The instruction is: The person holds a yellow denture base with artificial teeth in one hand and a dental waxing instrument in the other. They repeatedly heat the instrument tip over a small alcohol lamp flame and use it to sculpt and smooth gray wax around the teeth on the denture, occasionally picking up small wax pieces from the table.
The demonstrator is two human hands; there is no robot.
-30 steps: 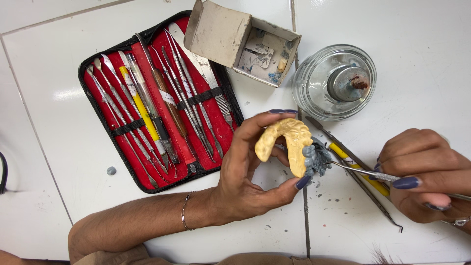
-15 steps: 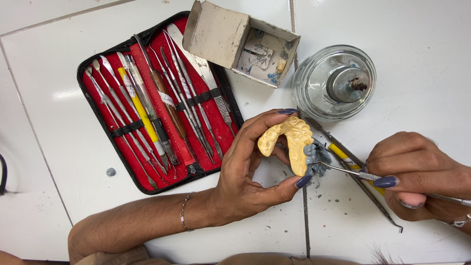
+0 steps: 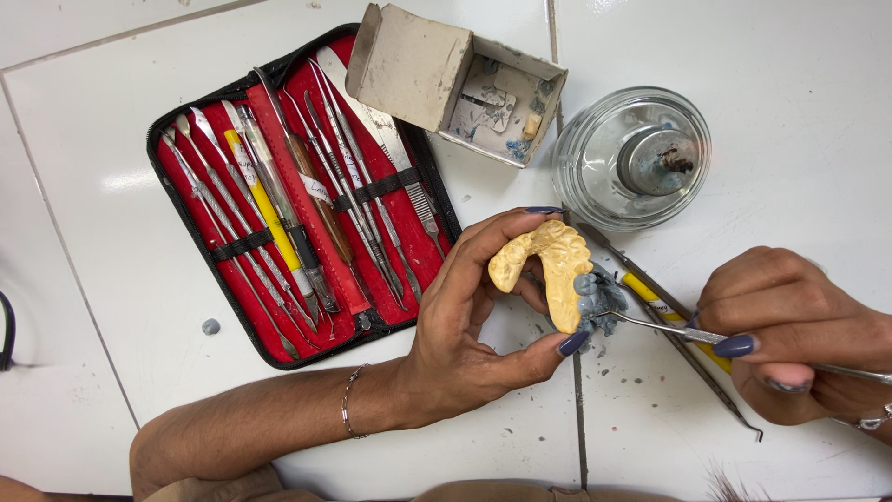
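My left hand (image 3: pixel 474 325) grips a yellow U-shaped dental cast (image 3: pixel 550 265) between thumb and fingers, raised a little above the white tiled table (image 3: pixel 130 139). A lump of grey-blue wax (image 3: pixel 595 297) sits on the cast's right end. My right hand (image 3: pixel 799 335) pinches a thin metal carving tool (image 3: pixel 669 327), and its tip touches the grey wax. Under that tool lie a yellow-handled instrument (image 3: pixel 655 297) and a long dark metal probe (image 3: pixel 715 390) on the table.
An open black case with red lining (image 3: pixel 279 200) holds several metal dental tools at the left. A small open cardboard box (image 3: pixel 455 79) sits behind it. A glass spirit lamp (image 3: pixel 636 158) stands at the back right. Grey wax crumbs (image 3: pixel 211 326) dot the table.
My right hand has shifted left toward the cast, pushing the tool's tip further into the grey wax. My left hand has tilted the cast slightly.
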